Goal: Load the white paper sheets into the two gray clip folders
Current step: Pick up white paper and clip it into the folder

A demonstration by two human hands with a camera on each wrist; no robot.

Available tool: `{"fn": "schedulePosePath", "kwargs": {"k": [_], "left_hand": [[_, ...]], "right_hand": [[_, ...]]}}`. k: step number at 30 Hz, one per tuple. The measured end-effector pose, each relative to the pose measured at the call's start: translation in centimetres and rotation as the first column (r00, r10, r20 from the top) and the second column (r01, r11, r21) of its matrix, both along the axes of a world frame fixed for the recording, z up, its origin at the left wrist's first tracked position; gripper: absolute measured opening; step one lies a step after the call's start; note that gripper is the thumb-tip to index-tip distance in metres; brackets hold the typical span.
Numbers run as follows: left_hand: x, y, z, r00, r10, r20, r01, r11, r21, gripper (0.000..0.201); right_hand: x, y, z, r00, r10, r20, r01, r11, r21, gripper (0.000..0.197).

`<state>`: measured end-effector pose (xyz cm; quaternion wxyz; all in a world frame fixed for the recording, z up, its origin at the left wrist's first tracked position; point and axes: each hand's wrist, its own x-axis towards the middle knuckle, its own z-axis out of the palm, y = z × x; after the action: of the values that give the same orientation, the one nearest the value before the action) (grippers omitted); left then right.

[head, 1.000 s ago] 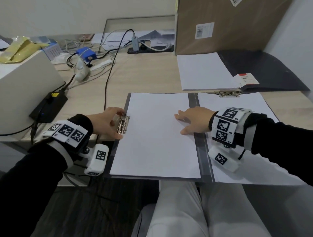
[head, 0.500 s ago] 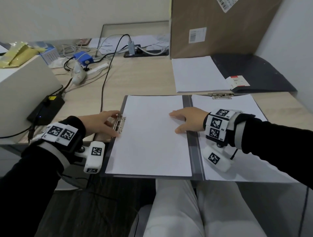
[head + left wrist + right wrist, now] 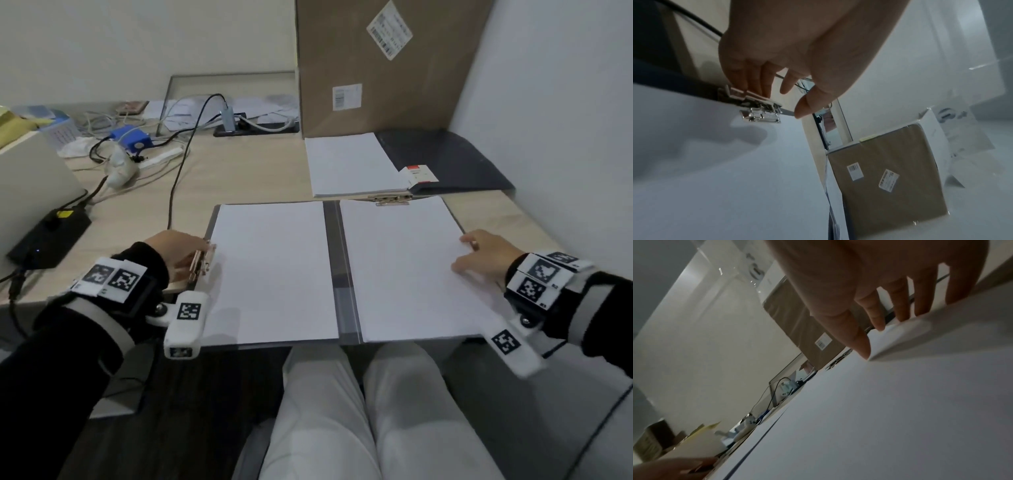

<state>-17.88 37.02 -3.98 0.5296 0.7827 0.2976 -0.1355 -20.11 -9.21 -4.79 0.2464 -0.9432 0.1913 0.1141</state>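
A person's left hand (image 3: 178, 255) rests its fingers (image 3: 756, 84) on the metal clip (image 3: 202, 262) at the left edge of the open gray folder (image 3: 334, 270), thumb clear of it, fingers only lightly curled. At the right of the frame the right hand (image 3: 483, 257) pinches the outer edge of the right-hand paper stack (image 3: 407, 270) between thumb and fingers. That stack's long axis runs away from the person, top end under a second clip (image 3: 390, 199) at center frame. The left stack (image 3: 274, 270) lies flat beside the left hand, the nearer one to its clip. A second folder with paper (image 3: 352, 164) sits on the table (image 3: 246, 174) at upper right
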Motion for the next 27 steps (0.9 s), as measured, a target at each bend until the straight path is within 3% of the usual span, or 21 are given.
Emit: {"fn": "schedulePosePath", "kwargs": {"k": [3, 6, 9, 13, 14, 16, 17, 19, 20, 24, 27], "left_hand": [[-0.4, -0.1, 0.2, 0.997, 0.046, -0.055, -0.052, 0.991, -0.121, 0.024], [-0.9, -0.5, 0.4, 0.993, 0.102, -0.067, -0.112, 0.978, -0.174, 0.016], [-1.8, -1.5, 0.3, 0.998, 0.022, -0.054, -0.031, 0.985, -0.168, 0.012], [-1.9, -1.7, 0.2, 0.998, -0.029, 0.048, 0.036, 0.99, -0.139, 0.015], [-1.9, -1.6, 0.2, 0.996, -0.051, 0.079, 0.061, 0.989, -0.132, 0.02], [-2.1, -1.5, 0.6, 0.989, -0.091, 0.119, 0.107, 0.985, -0.134, 0.019], [-2.1, -1.5, 0.6, 0.985, -0.105, 0.135, 0.124, 0.982, -0.14, 0.017], [-2.4, -1.5, 0.8, 0.981, -0.105, 0.163, 0.127, 0.983, -0.13, 0.017], [-2.4, -1.7, 0.9, 0.978, -0.105, 0.181, 0.128, 0.984, -0.12, 0.017], [-2.5, -2.8, 1.4, 0.961, -0.121, 0.249, 0.155, 0.98, -0.124, 0.018], [-2.7, -4.2, 2.0, 0.944, -0.156, 0.292, 0.21, 0.964, -0.163, 0.023]], "right_hand": [[-1.1, -1.5, 0.1, 0.997, -0.064, -0.045, 0.065, 0.998, 0.023, 0.068], [-1.2, -2.6, 0.8, 0.98, -0.068, -0.187, 0.074, 0.997, 0.027, 0.056], [-1.4, -3.9, 1.2, 0.968, -0.049, -0.245, 0.069, 0.995, 0.071, 0.051], [-1.3, -6.1, 1.8, 0.974, -0.031, -0.226, 0.077, 0.977, 0.197, 0.07], [-2.0, -5.7, 2.6, 0.982, -0.007, -0.186, 0.062, 0.955, 0.291, 0.065], [-3.7, -4.6, 4.5, 0.994, 0.019, -0.104, 0.039, 0.851, 0.524, 0.027], [-4.2, -4.5, 5.3, 0.997, 0.032, -0.068, 0.017, 0.786, 0.618, 0.028], [-4.9, -4.7, 6.6, 0.993, 0.114, 0.014, -0.087, 0.67, 0.737, 0.065], [-5.3, -4.5, 7.6, 0.986, 0.156, 0.054, -0.14, 0.621, 0.771, 0.073], [-6.8, -1.4, 10.9, 0.98, 0.119, 0.159, -0.198, 0.5, 0.843, 0.031], [-7.9, 2.5, 12.9, 0.968, 0.167, 0.187, -0.243, 0.434, 0.868, 0.025]]}}
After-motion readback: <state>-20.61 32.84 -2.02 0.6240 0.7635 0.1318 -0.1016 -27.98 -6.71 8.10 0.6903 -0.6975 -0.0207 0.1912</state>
